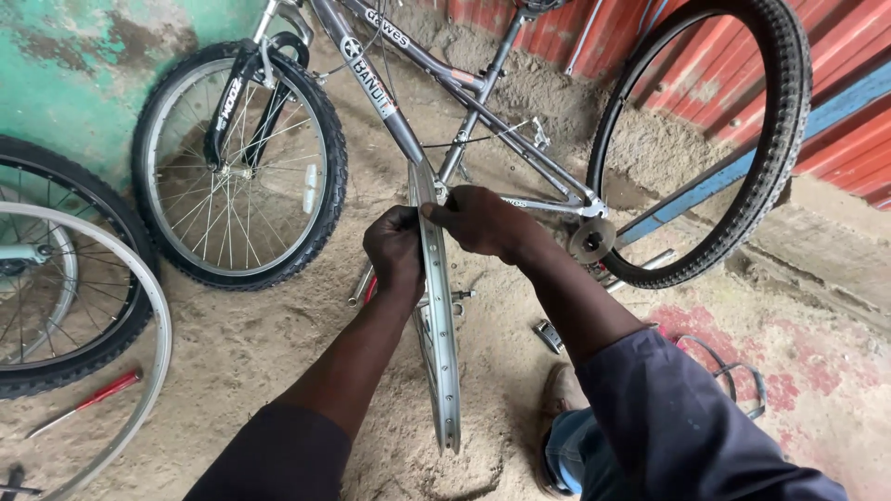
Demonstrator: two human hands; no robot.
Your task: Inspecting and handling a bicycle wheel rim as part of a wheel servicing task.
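A bare silver wheel rim (441,353) stands edge-on in front of me on the sandy floor. My left hand (394,250) grips its left side near the top, fingers curled shut on it. From the right, my right hand (478,220) pinches the top of the same rim. A thin spoke or small part may be between the fingers; I cannot tell. Just behind the hands lies a grey bicycle frame (483,111), tilted, with its front wheel (239,165) still fitted.
A loose black tyre (775,139) leans against the red corrugated wall at right. Another wheel and a bare rim (139,371) are at left, with a red-handled screwdriver (97,397) on the sand. A pedal (549,334) and a wire rack (733,371) lie near my knee.
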